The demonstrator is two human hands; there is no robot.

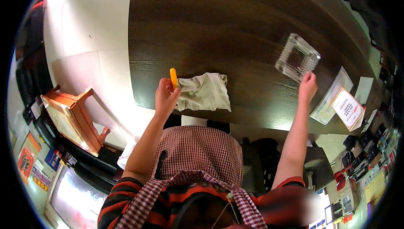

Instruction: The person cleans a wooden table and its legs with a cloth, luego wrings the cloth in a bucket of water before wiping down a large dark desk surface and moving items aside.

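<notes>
My left hand is closed around a slim yellow object, whose rounded end sticks up past the fingers. It could be a handle or a lighter; its lower part is hidden. Right beside that hand, a crumpled pale grey-beige cloth lies at the near edge of the dark wooden table. Out to the right, my right hand grips the near corner of a square clear glass ashtray with ribbed sides. Whether the ashtray touches the tabletop, I cannot tell.
At the table's right end lie a clear flat sleeve, a printed card stand and a pale flat piece. A small orange-brown wooden table stands on the tiled floor at left. A dark stool-like seat is at lower right.
</notes>
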